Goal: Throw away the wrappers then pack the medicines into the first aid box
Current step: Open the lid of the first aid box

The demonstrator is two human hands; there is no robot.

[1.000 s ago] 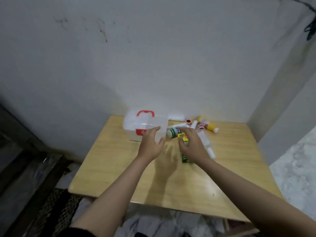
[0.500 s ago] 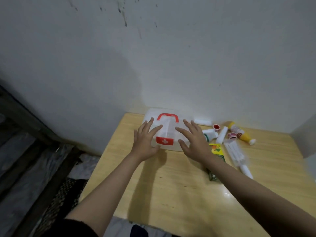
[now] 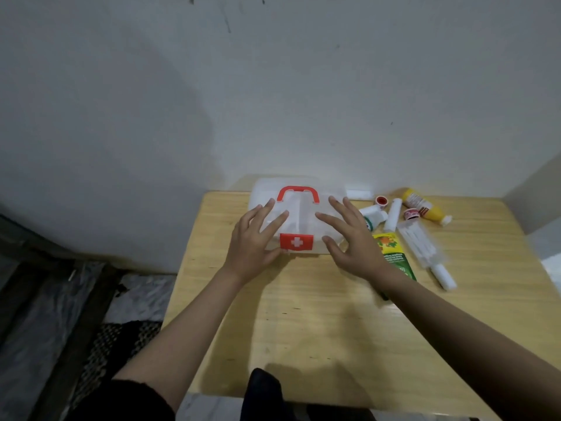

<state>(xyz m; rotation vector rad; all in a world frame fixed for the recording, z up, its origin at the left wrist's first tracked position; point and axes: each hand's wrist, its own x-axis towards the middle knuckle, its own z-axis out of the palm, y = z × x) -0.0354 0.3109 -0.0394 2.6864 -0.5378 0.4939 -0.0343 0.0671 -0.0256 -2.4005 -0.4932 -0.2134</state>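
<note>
The clear first aid box (image 3: 299,214), with a red handle and a red clasp bearing a white cross, stands shut at the table's far left. My left hand (image 3: 253,244) lies spread on its left front, my right hand (image 3: 349,241) on its right front, fingers apart. To the right lie a green and yellow wrapper (image 3: 393,253), a clear packet of white sticks (image 3: 420,241), a white tube (image 3: 393,214), a white bottle (image 3: 373,217), a yellow bottle (image 3: 422,206) and two small red-capped jars (image 3: 381,200).
The wooden table (image 3: 334,329) stands against a white wall, in a corner at the right. Dark floor and a woven mat (image 3: 100,354) lie below its left edge. A white roll (image 3: 443,276) lies near the table's right side.
My right hand has left the green wrapper and moved left onto the box. My left hand has spread on the box. The view has shifted closer and left.
</note>
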